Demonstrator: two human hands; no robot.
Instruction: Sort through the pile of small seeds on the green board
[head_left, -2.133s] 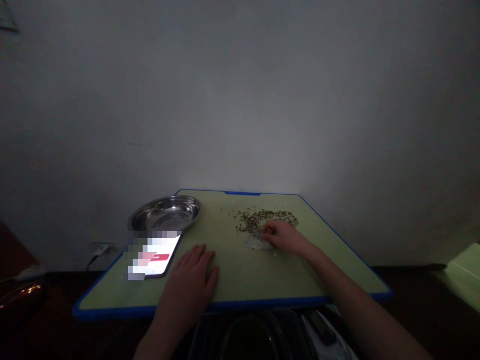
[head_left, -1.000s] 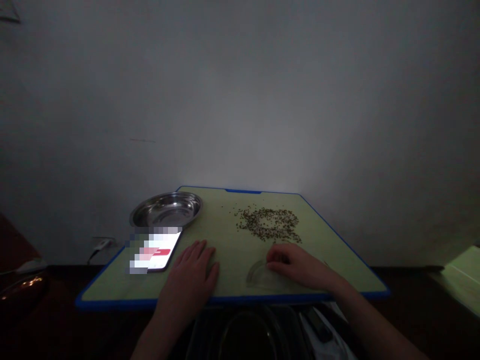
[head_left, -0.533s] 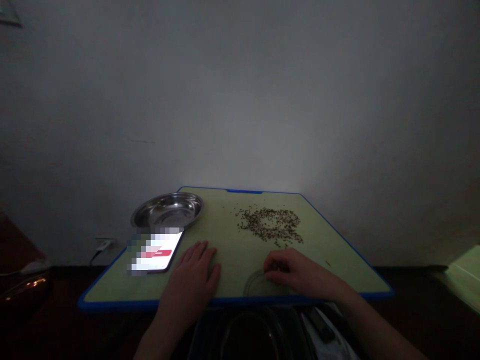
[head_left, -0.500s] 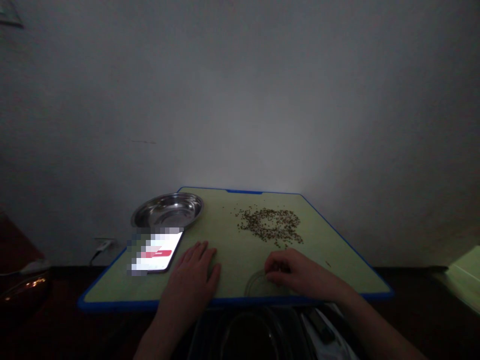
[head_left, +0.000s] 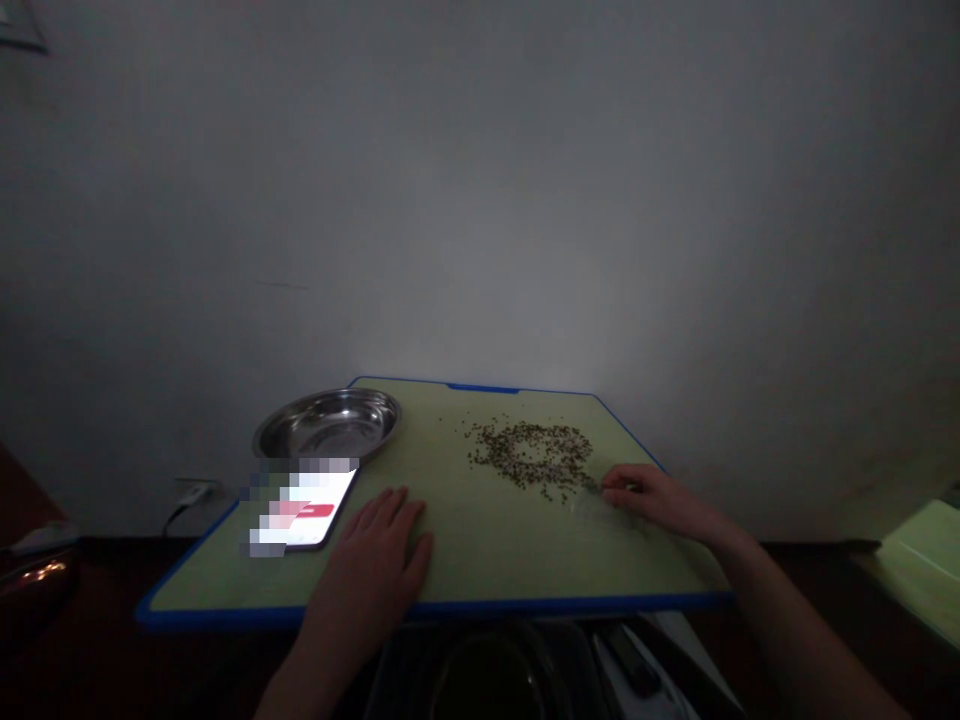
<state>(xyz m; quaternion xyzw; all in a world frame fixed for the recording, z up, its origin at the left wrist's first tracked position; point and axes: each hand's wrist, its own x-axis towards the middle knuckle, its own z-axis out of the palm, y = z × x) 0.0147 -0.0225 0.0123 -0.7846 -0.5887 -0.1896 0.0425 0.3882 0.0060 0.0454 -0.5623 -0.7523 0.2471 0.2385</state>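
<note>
My left hand (head_left: pixel 382 545) lies flat near the table's front edge, fingers stretched out and holding nothing. My right hand (head_left: pixel 637 495) is closed in a pinch by the right front edge of the scattered brown seeds or beans (head_left: pixel 525 475), which are too small to name surely. Under its fingers shows a clear, see-through piece (head_left: pixel 596 512), faint and blurred, that appears to be in its grip. The seeds form a loose ring with a thinner patch in the middle.
A shiny steel basin (head_left: pixel 330 425) stands at the table's left. In front of it lies a phone (head_left: pixel 307 510) with a lit, partly blurred screen. The pale green table (head_left: pixel 465 560) has a blue rim and stands by a grey wall (head_left: pixel 480 200).
My right hand has moved right and away from me, from the front edge to beside the seeds. The clear round-rimmed piece has moved with it. My left hand stays in place on the table.
</note>
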